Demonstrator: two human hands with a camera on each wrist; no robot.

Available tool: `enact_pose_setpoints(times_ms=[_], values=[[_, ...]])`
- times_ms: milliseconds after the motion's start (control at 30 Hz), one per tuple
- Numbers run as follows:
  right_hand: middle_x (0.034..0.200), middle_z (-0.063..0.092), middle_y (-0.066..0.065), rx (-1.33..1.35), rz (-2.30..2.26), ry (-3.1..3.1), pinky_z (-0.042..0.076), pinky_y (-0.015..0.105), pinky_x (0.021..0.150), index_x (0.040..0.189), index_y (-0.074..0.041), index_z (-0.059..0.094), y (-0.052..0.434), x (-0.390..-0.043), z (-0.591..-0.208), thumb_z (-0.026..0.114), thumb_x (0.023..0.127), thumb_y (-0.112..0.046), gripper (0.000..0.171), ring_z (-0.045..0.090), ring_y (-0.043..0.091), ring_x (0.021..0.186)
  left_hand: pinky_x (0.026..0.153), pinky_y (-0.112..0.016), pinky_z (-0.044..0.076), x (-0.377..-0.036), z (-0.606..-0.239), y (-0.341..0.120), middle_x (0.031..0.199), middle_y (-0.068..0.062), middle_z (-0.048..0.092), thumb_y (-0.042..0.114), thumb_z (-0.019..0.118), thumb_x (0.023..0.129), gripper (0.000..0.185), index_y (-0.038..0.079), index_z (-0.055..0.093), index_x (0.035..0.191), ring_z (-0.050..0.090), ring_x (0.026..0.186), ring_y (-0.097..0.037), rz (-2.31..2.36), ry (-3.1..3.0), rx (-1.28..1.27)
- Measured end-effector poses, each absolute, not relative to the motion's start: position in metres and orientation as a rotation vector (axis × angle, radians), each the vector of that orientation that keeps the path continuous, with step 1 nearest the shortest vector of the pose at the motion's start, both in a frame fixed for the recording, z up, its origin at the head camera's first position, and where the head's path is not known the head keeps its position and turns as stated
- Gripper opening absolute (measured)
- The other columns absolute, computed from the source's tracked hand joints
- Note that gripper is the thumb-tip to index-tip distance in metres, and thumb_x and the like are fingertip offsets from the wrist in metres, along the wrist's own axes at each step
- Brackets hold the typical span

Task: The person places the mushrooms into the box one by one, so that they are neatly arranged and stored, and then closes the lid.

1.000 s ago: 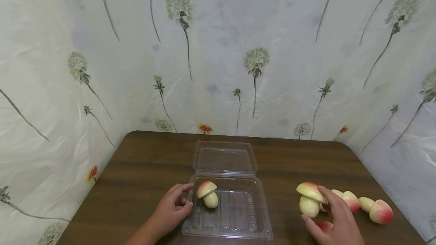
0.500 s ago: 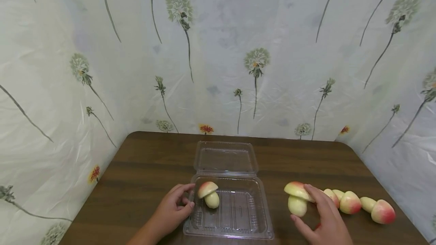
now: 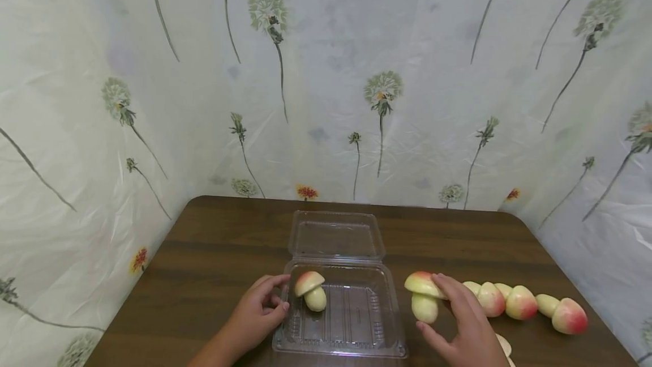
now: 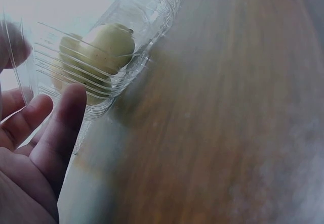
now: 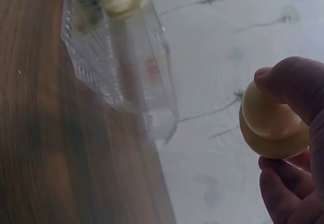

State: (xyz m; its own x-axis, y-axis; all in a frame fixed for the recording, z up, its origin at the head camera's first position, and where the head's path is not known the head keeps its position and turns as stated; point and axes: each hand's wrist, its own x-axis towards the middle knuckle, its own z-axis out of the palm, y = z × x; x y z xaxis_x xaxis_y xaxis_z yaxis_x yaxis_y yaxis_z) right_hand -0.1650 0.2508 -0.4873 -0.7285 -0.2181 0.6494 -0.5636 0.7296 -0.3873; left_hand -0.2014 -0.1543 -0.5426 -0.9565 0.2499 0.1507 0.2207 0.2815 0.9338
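Note:
My right hand (image 3: 466,321) holds a toy mushroom (image 3: 425,307) upright by its cap, just right of the clear plastic clamshell container (image 3: 351,350). In the right wrist view the thumb and fingers pinch that mushroom (image 5: 268,113), its rounded stem end facing the camera. My left hand (image 3: 260,310) touches the container's left side with thumb and index finger, the other fingers loosely bent. Inside the container, near its left wall, lies another yellow mushroom with a reddish cap (image 3: 311,290). The left wrist view shows that mushroom (image 4: 109,47) through the ribbed plastic, beyond the thumb.
Several more mushrooms lie on the right of the brown wooden table (image 3: 229,231), including one with a red cap (image 3: 569,316). Another pale one (image 3: 504,344) is partly hidden behind my right hand. The container's lid (image 3: 336,235) lies folded back. Dandelion-patterned sheeting (image 3: 326,101) surrounds the table.
My right hand has moved left with the mushroom, from the group of mushrooms toward the container, uncovering others behind it. My left hand and the container stay in place.

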Motion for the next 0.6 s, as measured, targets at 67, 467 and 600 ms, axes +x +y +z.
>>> enact_pose_setpoints(times_ms=[67,467,600], values=[[0.132,0.06,0.021,0.598,0.771,-2.356,0.037,-0.001,0.093,0.146,-0.002,0.054,0.248,-0.166,-0.488,0.097,0.058,-0.002,0.098,0.039,-0.01,0.127,0.067,-0.02,0.058,-0.202,-0.543,-0.155,0.126,-0.013,0.056,0.003,0.073,0.094,0.051,0.006,0.059,0.143,0.065,0.089,-0.011,1.81,2.498,0.459],[0.136,0.06,0.018,0.716,0.752,-2.323,0.03,0.0,0.104,0.149,-0.004,0.054,0.242,-0.173,-0.481,0.097,0.058,-0.003,0.101,0.034,-0.011,0.138,0.066,-0.02,0.057,-0.201,-0.541,-0.154,0.127,-0.013,0.057,0.003,0.074,0.093,0.052,0.006,0.059,0.143,0.064,0.089,-0.01,1.813,2.492,0.444],[0.137,0.06,0.017,0.735,0.755,-2.333,0.029,0.0,0.106,0.15,-0.006,0.054,0.239,-0.176,-0.479,0.097,0.06,-0.004,0.1,0.034,-0.009,0.139,0.065,-0.019,0.056,-0.202,-0.542,-0.154,0.125,-0.011,0.057,0.003,0.074,0.093,0.051,0.007,0.06,0.143,0.063,0.088,-0.01,1.806,2.507,0.446]])
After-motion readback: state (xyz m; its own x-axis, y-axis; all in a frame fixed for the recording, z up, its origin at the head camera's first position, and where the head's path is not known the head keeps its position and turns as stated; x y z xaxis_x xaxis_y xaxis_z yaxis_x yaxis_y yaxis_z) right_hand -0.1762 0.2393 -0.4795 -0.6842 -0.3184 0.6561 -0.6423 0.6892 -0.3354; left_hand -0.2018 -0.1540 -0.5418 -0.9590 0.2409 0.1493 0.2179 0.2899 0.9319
